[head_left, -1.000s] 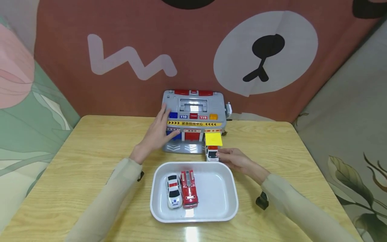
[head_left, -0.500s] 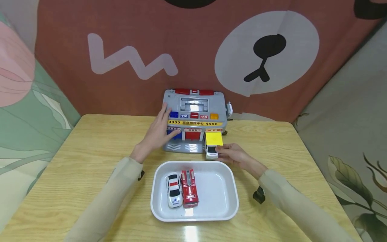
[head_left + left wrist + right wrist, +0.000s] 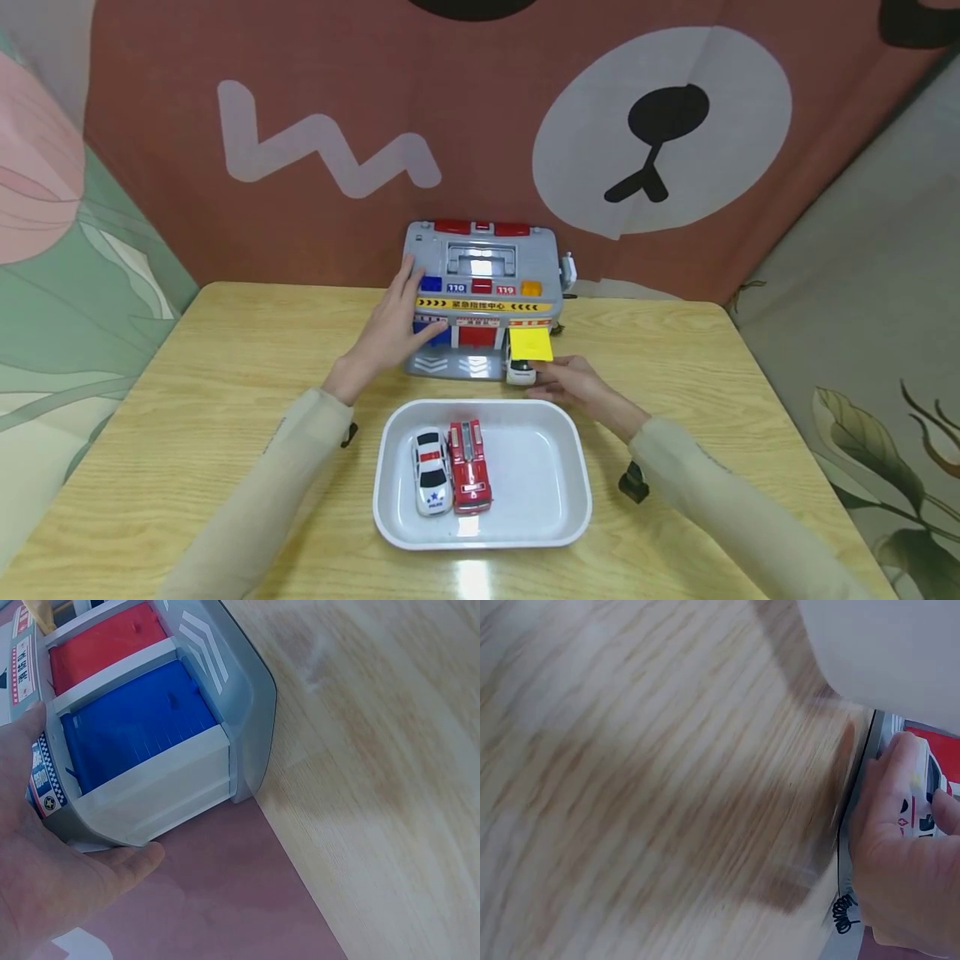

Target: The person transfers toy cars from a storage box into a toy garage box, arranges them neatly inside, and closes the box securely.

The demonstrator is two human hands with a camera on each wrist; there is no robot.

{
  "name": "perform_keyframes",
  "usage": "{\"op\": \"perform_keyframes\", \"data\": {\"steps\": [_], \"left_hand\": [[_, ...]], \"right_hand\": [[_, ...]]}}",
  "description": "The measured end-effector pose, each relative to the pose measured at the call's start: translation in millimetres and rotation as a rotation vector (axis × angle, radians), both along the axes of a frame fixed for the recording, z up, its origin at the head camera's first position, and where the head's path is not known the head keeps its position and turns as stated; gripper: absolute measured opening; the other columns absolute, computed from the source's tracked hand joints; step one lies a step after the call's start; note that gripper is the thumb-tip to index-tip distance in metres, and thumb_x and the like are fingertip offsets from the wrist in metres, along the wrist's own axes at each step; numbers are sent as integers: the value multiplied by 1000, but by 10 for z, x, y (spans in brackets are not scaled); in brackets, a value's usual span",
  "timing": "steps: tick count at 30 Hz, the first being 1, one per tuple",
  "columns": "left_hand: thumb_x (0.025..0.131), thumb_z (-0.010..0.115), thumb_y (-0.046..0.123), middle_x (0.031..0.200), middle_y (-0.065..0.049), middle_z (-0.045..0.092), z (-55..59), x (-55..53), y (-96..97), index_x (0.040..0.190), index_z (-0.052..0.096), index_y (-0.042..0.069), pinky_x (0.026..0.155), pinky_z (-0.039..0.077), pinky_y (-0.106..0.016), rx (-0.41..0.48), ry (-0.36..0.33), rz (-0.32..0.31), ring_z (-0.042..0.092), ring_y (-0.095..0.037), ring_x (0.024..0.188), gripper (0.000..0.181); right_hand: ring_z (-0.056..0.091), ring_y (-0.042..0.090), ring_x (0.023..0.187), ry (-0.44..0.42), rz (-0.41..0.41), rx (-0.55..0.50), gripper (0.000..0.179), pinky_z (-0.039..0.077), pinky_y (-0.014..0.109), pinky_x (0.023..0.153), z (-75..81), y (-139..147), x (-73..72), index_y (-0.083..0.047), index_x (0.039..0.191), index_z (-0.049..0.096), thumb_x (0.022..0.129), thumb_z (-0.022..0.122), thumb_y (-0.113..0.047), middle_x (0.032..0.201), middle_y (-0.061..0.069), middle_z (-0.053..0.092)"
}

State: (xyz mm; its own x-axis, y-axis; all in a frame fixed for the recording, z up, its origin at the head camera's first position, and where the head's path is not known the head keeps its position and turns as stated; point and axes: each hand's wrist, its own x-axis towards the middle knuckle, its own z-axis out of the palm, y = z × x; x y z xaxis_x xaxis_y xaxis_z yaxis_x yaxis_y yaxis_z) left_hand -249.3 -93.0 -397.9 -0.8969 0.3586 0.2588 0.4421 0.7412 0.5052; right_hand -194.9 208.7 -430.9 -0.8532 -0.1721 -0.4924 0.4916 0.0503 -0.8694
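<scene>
A grey toy rescue station (image 3: 536, 250) with numbered signs stands at the table's back. My left hand (image 3: 386, 329) rests against its left side, fingers along the roof edge and thumb across the front. In the left wrist view its blue door (image 3: 142, 720) and red door (image 3: 109, 646) are down. At the right bay, the yellow door (image 3: 530, 343) is lifted. A white toy car (image 3: 521, 377) sits partly beneath it, its rear part hidden. My right hand (image 3: 581, 387) holds this car's side between thumb and fingers; red and black markings show in the right wrist view.
In front of the station lies a white tray (image 3: 532, 471). It holds a white toy police car (image 3: 432, 475) and a red toy fire truck (image 3: 470, 467), side by side. A patterned cloth (image 3: 480, 125) hangs right behind the table.
My right hand has pushed the white toy car back under the yellow door, so its roof light is now hidden. My left hand has stayed on the station.
</scene>
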Motion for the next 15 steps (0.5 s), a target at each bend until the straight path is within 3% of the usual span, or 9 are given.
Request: {"op": "perform_keyframes", "data": {"steps": [6,10,15], "left_hand": [[90,63,48,161,-5,-9,-8,-3,34,155,13,8,114,21,-47,12,-2,-11,2,-23,147,91],[90,64,46,161,-5,-9,-3,3,24,155,13,8,114,21,-47,13,-3,-10,2,-23,147,91],[89,66,45,162,-5,-8,16,21,12,155,15,8,114,22,-47,12,-10,-1,4,-24,147,91]], "right_hand": [[68,18,80,-46,-25,-37,51,55,30,81,-30,-8,-3,15,135,34,95,59,-5,109,20,61],[64,14,74,-15,8,-3,51,55,23,72,-45,-23,3,14,132,33,92,62,0,96,12,61],[62,14,75,17,52,34,52,54,22,70,-19,-51,12,9,135,38,92,64,-6,99,11,64]]}}
